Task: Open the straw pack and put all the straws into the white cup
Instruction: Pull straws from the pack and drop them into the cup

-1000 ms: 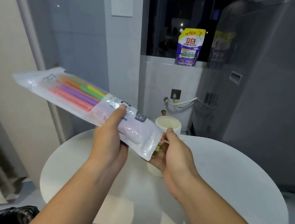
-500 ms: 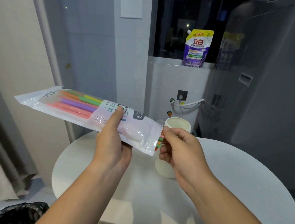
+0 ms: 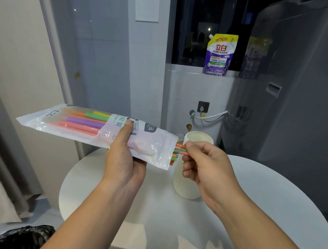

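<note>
Head view: left hand (image 3: 123, 164) is gripping the straw pack (image 3: 99, 131) mid-length, above the table (image 3: 271, 201). Right hand (image 3: 207, 167) is pinching straws (image 3: 179, 151) protruding from the pack's open end, beside the white cup (image 3: 185, 187).

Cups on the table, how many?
1. The white cup stands upright on the round table, by the open end of the straw pack, partly behind the right hand. No others visible.
</note>
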`<state>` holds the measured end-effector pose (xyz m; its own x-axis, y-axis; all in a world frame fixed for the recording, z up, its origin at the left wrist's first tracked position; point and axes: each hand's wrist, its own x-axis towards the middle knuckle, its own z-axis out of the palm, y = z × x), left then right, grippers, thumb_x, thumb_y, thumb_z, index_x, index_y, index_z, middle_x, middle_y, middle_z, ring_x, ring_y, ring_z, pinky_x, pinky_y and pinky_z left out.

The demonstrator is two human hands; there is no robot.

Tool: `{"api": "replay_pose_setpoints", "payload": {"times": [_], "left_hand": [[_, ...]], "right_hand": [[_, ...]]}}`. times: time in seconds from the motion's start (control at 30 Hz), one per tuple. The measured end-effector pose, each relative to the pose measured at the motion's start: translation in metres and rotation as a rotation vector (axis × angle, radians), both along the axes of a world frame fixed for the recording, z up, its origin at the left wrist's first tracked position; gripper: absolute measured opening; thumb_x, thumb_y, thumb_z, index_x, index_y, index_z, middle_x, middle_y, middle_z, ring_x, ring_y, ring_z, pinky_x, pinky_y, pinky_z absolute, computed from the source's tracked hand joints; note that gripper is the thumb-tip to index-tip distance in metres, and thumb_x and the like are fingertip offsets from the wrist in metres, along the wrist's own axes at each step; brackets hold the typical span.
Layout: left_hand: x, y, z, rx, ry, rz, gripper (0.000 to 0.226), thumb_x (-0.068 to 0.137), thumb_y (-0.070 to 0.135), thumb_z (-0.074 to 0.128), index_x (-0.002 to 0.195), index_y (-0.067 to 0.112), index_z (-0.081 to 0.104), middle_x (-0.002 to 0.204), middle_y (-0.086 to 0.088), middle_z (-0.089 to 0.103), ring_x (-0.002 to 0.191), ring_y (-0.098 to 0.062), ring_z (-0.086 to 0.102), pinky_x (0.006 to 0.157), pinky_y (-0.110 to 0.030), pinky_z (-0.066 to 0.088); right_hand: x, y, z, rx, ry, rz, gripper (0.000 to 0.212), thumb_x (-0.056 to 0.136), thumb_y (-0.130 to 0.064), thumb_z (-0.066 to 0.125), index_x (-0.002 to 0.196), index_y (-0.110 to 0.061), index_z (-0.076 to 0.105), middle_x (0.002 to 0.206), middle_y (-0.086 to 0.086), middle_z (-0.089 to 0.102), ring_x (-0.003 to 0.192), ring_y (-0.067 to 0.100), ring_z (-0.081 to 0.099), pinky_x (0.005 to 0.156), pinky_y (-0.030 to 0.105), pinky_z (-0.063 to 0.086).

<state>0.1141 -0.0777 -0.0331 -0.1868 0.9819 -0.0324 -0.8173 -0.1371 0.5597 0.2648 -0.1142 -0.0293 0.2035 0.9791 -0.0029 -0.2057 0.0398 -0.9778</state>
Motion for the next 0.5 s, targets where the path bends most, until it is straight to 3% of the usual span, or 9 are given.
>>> {"api": "replay_pose_setpoints", "payload": {"times": [0.17, 0.3, 0.5], "left_hand": [[-0.006, 0.006, -0.003, -0.016, -0.037, 0.000, 0.042, 0.096, 0.022, 0.069, 0.137, 0.018, 0.058, 0.138, -0.013, 0.066, 0.124, -0.033, 0.066, 0.103, -0.071, 0.045], [0.001, 0.004, -0.005, -0.042, -0.053, -0.022, 0.045, 0.097, 0.021, 0.067, 0.140, 0.015, 0.055, 0.140, -0.015, 0.064, 0.124, -0.034, 0.066, 0.104, -0.070, 0.045], [-0.004, 0.007, -0.006, -0.055, -0.073, -0.033, 0.042, 0.098, 0.022, 0.065, 0.139, 0.016, 0.056, 0.139, -0.015, 0.066, 0.124, -0.037, 0.065, 0.102, -0.073, 0.044]], "right_hand": [[0.012, 0.000, 0.006, 0.071, -0.179, -0.139, 0.018, 0.102, -0.019, 0.057, 0.095, -0.007, 0.068, 0.056, -0.002, 0.058, 0.045, 0.010, 0.051, 0.045, 0.023, 0.048], [0.007, -0.003, 0.004, 0.114, -0.258, -0.087, 0.020, 0.101, -0.028, 0.060, 0.093, -0.011, 0.066, 0.053, -0.004, 0.057, 0.043, 0.010, 0.049, 0.040, 0.022, 0.043], [0.015, 0.000, 0.007, 0.151, -0.234, -0.122, 0.016, 0.100, -0.018, 0.062, 0.085, -0.014, 0.068, 0.049, -0.006, 0.056, 0.040, 0.009, 0.046, 0.037, 0.021, 0.039]]}}
